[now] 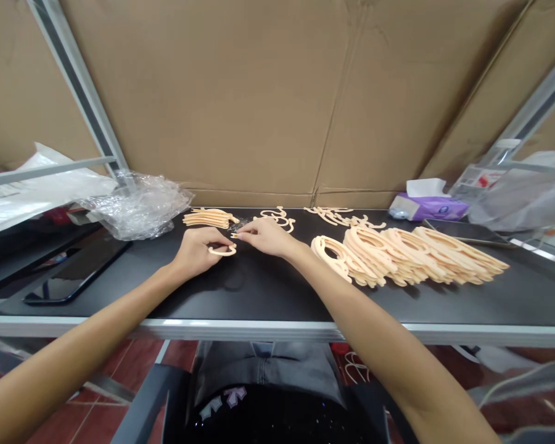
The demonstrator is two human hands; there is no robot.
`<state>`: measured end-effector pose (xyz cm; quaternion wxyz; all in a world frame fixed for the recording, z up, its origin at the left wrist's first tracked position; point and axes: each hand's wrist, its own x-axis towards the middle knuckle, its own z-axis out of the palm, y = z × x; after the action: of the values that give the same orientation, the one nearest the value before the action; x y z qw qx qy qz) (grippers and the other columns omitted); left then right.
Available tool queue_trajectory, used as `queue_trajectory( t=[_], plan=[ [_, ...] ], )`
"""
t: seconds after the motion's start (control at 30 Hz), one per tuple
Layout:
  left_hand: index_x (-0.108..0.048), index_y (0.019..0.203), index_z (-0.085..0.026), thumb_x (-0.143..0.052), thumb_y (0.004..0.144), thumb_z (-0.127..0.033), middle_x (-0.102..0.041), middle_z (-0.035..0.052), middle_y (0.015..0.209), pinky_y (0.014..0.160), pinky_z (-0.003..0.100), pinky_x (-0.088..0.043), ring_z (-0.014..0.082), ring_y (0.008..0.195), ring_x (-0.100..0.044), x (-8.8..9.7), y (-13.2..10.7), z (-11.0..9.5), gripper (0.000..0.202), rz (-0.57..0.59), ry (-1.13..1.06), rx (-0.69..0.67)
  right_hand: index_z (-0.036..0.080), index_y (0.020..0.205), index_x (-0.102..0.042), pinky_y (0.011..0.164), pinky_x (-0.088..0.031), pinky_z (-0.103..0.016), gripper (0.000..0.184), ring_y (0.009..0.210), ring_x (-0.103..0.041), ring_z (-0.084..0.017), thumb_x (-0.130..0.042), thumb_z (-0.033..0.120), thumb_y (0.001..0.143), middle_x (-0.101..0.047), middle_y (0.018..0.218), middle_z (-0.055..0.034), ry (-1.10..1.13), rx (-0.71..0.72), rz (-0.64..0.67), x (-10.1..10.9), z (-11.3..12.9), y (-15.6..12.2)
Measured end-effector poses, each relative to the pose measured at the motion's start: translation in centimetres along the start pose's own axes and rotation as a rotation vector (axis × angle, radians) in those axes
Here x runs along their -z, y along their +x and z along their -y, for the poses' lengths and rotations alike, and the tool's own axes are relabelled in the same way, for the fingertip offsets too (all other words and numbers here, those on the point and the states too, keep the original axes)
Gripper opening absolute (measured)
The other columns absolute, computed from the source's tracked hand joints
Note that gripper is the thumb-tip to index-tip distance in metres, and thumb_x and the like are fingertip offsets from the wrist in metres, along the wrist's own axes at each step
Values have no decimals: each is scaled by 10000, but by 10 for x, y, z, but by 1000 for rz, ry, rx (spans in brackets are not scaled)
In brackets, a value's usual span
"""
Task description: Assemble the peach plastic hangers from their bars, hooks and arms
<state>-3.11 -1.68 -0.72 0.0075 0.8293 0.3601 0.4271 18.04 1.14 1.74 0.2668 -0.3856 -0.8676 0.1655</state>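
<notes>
My left hand [197, 251] is closed on a cream curved hook [224, 253], held just above the black tabletop. Close by on its right, my right hand [269, 237] has its fingertips pinched together; a tiny part seems to be between them, too small to name. Beyond those fingertips lies a small heap of clear or dark bits [243, 223]. A neat stack of cream plastic arms [208, 217] sits behind my left hand. Loose cream hooks [284, 222] lie behind my right hand, partly covered by it.
Large overlapping rows of cream plastic pieces [411, 254] fill the right side. More loose curved pieces [340, 217] lie at the back. A purple tissue pack [432, 206], crumpled clear plastic [141, 203] and a dark phone [76, 271] stand around. Cardboard [240, 92] walls the rear.
</notes>
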Motion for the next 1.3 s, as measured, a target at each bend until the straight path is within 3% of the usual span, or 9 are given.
queue_trajectory(
  t=[0.1, 0.4, 0.53, 0.67, 0.93, 1.07, 1.17, 1.3],
  plan=[
    [-792, 759, -188, -741, 774, -322, -769, 42, 734, 638, 263, -517, 177, 667, -699, 2, 1, 6, 145, -52, 13, 101, 206, 980, -808, 654, -320, -235, 249, 677, -513, -116, -573, 282, 942, -674, 723, 1, -18, -26, 60, 0, -2, 0],
    [-793, 728, -203, -749, 747, -294, -768, 17, 718, 665, 264, -527, 177, 666, -693, 0, 2, 10, 103, -61, 38, 182, 160, 957, -817, 630, -348, -231, 244, 600, -522, -99, -590, 247, 936, -637, 632, 4, -32, -60, 132, 7, 8, -3],
    [-782, 728, -197, -751, 744, -310, -763, 14, 716, 649, 252, -518, 168, 660, -683, 1, 3, 8, 119, -13, 13, 185, 154, 936, -804, 557, -379, -220, 249, 469, -496, -80, -573, 247, 941, -560, 545, 30, 21, -119, 175, 11, 11, -6],
    [-771, 735, -185, -736, 764, -334, -766, 23, 743, 656, 247, -515, 167, 677, -685, 3, 3, 5, 155, 48, -28, 173, 154, 933, -773, 504, -420, -210, 225, 420, -512, -76, -568, 247, 946, -587, 581, 20, 47, -162, 213, 11, 13, -7],
    [-755, 786, -161, -672, 840, -313, -754, 33, 734, 622, 216, -494, 134, 635, -669, 4, 1, 3, 182, 69, 32, -47, 144, 976, -702, 475, -421, -208, 211, 426, -560, -98, -529, 266, 975, -643, 653, -19, -17, -179, 322, 15, 23, -12],
    [-742, 795, -152, -646, 851, -260, -750, 32, 735, 643, 212, -498, 127, 640, -674, 4, 1, 2, 155, 44, 100, -171, 163, 975, -730, 556, -409, -213, 234, 577, -614, -122, -526, 276, 959, -708, 786, -60, -150, -87, 288, 13, 23, -11],
    [-737, 805, -156, -628, 851, -233, -755, 25, 750, 665, 213, -505, 132, 668, -690, 4, 0, 3, 141, 44, 133, -189, 176, 980, -753, 649, -404, -223, 247, 757, -642, -154, -533, 284, 949, -733, 897, -79, -221, -8, 228, 8, 20, -9],
    [-741, 809, -166, -622, 853, -241, -769, 21, 776, 682, 222, -507, 144, 695, -703, 4, -1, 7, 148, 44, 177, -166, 169, 975, -756, 678, -392, -234, 298, 781, -633, -160, -485, 293, 973, -738, 918, -87, -243, 29, 230, 4, 16, -8]
  ],
)
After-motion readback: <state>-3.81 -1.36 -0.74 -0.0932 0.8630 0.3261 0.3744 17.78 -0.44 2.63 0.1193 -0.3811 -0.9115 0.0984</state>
